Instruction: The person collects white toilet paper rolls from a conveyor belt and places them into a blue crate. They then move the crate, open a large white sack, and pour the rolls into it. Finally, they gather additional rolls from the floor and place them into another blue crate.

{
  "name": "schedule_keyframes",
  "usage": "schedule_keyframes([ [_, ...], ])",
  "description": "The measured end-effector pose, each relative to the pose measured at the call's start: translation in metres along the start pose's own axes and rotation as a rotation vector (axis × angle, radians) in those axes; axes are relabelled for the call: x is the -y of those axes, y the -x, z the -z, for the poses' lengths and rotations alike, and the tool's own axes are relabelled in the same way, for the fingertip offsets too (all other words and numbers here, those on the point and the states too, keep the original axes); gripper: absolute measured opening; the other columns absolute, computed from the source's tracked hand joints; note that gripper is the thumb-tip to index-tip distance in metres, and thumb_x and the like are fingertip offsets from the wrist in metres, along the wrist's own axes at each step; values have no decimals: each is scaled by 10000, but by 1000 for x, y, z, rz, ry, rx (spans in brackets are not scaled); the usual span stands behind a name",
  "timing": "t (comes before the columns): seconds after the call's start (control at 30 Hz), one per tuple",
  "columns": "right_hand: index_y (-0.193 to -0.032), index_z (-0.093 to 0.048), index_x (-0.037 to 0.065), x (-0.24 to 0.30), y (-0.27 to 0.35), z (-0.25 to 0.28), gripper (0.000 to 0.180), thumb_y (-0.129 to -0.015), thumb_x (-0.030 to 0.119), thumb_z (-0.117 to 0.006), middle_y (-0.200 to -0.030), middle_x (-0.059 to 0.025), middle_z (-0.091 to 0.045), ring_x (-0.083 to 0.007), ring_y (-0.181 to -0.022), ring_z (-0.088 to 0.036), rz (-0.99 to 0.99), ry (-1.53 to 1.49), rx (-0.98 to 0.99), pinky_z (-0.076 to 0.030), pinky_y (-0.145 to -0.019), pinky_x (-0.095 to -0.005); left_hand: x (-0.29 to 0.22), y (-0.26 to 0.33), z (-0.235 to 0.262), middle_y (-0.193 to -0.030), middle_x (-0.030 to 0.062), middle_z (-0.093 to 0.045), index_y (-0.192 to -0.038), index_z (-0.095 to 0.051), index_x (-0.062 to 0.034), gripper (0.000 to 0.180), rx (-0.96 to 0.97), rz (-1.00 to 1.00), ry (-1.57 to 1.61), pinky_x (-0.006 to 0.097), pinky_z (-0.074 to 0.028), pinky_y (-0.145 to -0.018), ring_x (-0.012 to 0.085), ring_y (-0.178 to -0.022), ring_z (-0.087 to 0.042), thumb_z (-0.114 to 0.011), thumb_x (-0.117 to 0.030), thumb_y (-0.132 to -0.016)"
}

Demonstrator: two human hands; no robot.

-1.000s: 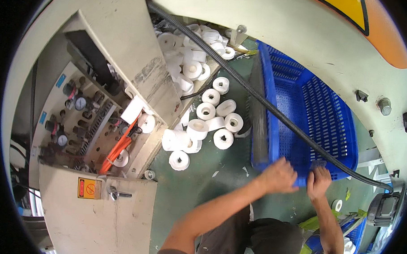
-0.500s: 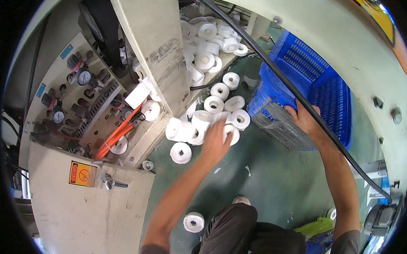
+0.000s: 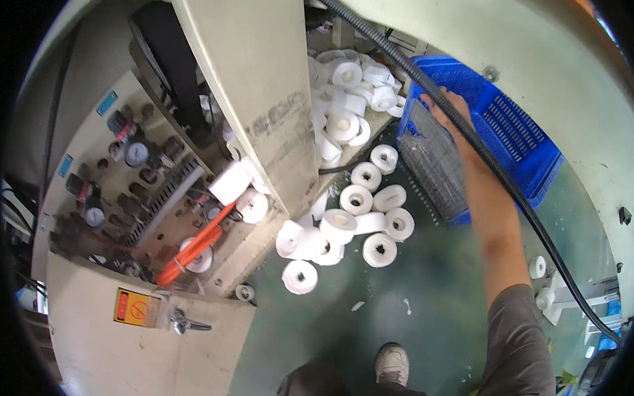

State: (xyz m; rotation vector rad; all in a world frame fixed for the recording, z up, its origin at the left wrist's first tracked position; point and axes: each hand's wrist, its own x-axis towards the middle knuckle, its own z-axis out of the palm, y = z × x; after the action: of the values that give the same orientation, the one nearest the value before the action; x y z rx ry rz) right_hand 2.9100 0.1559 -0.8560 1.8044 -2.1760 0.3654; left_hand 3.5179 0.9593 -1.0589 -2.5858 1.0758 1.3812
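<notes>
Overhead, a big cream machine housing (image 3: 264,112) fills the upper left, with a panel of gauges and knobs (image 3: 129,184) and an orange hose (image 3: 196,246) on its slanted face. Below it spreads the green floor (image 3: 340,338), and at the lower edge one grey shoe (image 3: 393,363) shows. To the right stands a blue plastic crate (image 3: 514,142), tipped up on its side so that its meshed wall faces the camera. A black corrugated cable (image 3: 513,184) runs diagonally across the crate and the forearm. The right hand (image 3: 449,108) reaches up from a grey sleeve (image 3: 521,345) and rests on the crate's upper rim; the cable and the crate edge hide the fingers, so whether they close on the rim cannot be told. The left hand is out of sight. Beside the crate, white tape rolls (image 3: 369,214) lie scattered on the floor, with more heaped on a ledge (image 3: 349,87) under the housing.
</notes>
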Motion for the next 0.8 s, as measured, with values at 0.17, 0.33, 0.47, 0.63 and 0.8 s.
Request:
schedule_keyframes([
  [0.17, -985, -596, -61, 35, 8, -2, 473, -917, 402, -527, -867, -227, -689, -365, -836, -687, 44, -14, 134, -560, -725, -443, -4, -38, 2, -969, 189, -672, -1098, -630, -89, 247, 93, 24, 15, 469, -531, -702, 380, -826, -655, -620, -222, -890],
  [0.33, -1094, -575, -73, 111, 115, 54, 557, -947, 460, -504, -763, -233, -676, -381, -695, -682, 110, -109, 145, -554, -618, -463, -9, -88, 24, -900, 200, -675, -1074, -645, -77, 271, 68, -199, 20, 430, -523, -692, 362, -805, -650, -597, -280, -902],
  [0.47, -962, -535, -21, 140, 226, 96, 467, -932, 445, -537, -684, -189, -665, -330, -576, -672, 278, -163, 136, -549, -526, -429, -129, -130, 62, -895, 157, -688, -1058, -651, -75, 261, -30, -483, -205, 412, -522, -701, 331, -793, -659, -605, -267, -886],
  [0.63, -893, -521, 39, 103, 265, 133, 445, -882, 477, -597, -643, -139, -656, -299, -547, -667, 317, -100, 172, -550, -506, -402, -222, -115, 117, -875, 133, -704, -1033, -663, -67, 236, -58, -603, 168, 373, -539, -708, 284, -794, -687, -639, -228, -863],
  [0.8, -1050, -538, 9, -9, 262, 156, 587, -818, 536, -651, -851, -249, -645, -415, -834, -647, 405, 56, 240, -520, -726, -489, -123, -103, 127, -853, 147, -695, -1044, -654, -68, 260, -136, -469, 183, 365, -527, -687, 269, -771, -676, -610, -268, -884],
])
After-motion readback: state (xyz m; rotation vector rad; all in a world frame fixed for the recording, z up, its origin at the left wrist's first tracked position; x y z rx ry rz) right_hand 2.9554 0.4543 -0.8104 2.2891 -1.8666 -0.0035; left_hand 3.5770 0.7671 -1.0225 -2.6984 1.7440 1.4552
